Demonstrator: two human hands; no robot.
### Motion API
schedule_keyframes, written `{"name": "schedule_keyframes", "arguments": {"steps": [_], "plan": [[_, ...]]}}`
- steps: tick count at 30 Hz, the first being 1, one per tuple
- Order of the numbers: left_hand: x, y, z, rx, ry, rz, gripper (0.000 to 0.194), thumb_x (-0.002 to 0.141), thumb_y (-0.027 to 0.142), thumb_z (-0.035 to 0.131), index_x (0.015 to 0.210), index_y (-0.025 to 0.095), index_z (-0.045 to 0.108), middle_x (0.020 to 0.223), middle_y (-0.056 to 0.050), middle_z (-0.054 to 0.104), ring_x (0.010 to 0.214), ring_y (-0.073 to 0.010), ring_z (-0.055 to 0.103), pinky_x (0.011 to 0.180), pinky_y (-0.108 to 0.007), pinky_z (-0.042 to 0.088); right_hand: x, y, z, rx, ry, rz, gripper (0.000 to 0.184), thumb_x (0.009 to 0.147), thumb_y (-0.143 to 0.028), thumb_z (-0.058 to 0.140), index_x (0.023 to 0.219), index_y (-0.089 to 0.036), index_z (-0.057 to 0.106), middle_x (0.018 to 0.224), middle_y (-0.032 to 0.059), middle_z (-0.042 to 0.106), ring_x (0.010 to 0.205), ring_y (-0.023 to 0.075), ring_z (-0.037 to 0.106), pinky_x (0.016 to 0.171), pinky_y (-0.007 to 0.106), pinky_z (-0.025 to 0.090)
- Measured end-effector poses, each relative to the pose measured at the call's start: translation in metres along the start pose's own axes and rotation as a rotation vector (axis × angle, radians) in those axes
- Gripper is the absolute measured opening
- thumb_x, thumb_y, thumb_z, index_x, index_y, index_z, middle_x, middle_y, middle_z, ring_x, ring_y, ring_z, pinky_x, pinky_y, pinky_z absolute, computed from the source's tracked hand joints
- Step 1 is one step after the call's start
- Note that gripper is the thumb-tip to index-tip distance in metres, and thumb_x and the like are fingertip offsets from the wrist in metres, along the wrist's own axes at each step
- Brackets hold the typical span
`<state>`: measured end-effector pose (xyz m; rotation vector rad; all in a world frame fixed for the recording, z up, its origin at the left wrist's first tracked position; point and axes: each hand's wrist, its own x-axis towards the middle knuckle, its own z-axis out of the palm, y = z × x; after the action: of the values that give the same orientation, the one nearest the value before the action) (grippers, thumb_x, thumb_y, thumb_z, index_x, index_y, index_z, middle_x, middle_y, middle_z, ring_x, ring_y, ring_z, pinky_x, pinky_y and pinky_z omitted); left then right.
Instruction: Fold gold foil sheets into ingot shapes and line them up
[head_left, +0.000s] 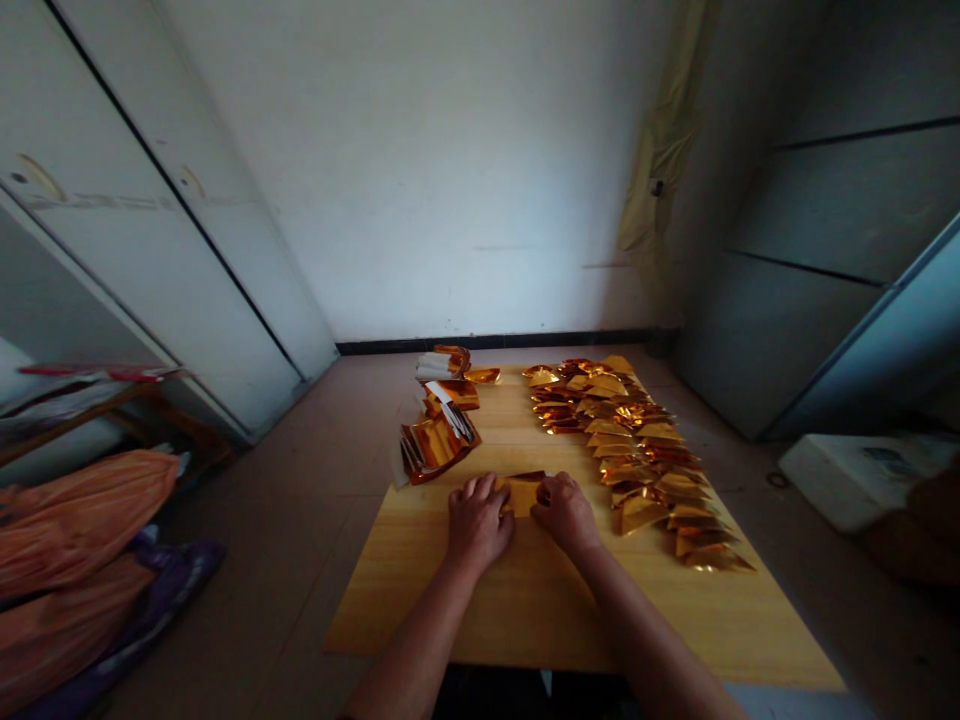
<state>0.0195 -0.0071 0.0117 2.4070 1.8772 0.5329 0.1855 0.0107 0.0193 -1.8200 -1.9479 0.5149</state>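
Note:
A sheet of gold foil paper [523, 497], partly folded, lies on the wooden table [420, 580] between my two hands. My left hand [478, 518] has its fingers curled over the sheet's left end. At the right end, the fingers of my right hand [564, 508] are pinched on the paper. A darker, shiny strip shows along the sheet's far edge. To the right stand rows of folded gold paper pieces [637, 440]. Loose stacks of gold foil sheets [439, 440] with pale edges lie to the left, beyond my left hand.
A white wall [450, 200] rises behind the table. Pale cabinets [150, 200] stand at left, a grey cabinet [817, 220] at right. Orange bags [82, 520] sit on the left; a white box [840, 480] rests on the floor at right.

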Motion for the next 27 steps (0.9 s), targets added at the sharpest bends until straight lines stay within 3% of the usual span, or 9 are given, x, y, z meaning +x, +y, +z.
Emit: {"name": "schedule_keyframes", "arguments": {"steps": [11,17,24,27], "plan": [[-0.002,-0.012,0.002,-0.001,-0.025,0.049,0.046,0.077,0.017,0.051,0.120,0.033,0.057,0.135,-0.004,0.049,0.117,-0.0270,0.043,0.091,-0.044,0.036,0.005,0.016,-0.012,0.121,-0.052,-0.012,0.027,0.065,0.004,0.045,0.072,-0.016,0.062,0.083,0.0037,0.057,0.076,0.0115,0.055,0.070,0.017,0.039],[-0.001,-0.012,0.000,-0.030,-0.022,0.045,0.045,0.074,0.024,0.058,0.119,0.032,0.058,0.135,-0.004,0.049,0.117,-0.0275,0.044,0.094,-0.044,0.035,-0.001,0.014,-0.014,0.097,-0.064,-0.144,0.024,0.068,0.000,0.046,0.073,-0.017,0.061,0.085,0.0030,0.054,0.079,0.0122,0.053,0.072,0.018,0.039],[0.000,-0.012,-0.002,-0.029,-0.021,0.045,0.043,0.075,0.038,0.063,0.117,0.031,0.059,0.135,-0.007,0.049,0.117,-0.0292,0.044,0.093,-0.046,0.036,-0.003,0.017,-0.013,0.106,-0.104,-0.184,0.020,0.066,-0.009,0.057,0.083,-0.018,0.063,0.109,0.0053,0.050,0.077,0.0111,0.055,0.070,0.020,0.041],[0.001,-0.013,-0.002,-0.039,-0.017,0.070,0.040,0.076,0.037,0.062,0.115,0.030,0.059,0.134,-0.006,0.049,0.117,-0.0279,0.044,0.094,-0.045,0.036,-0.004,0.020,-0.010,0.094,-0.093,-0.224,0.021,0.067,-0.010,0.058,0.086,-0.019,0.064,0.120,0.0066,0.046,0.088,0.0133,0.056,0.077,0.022,0.042]]}}
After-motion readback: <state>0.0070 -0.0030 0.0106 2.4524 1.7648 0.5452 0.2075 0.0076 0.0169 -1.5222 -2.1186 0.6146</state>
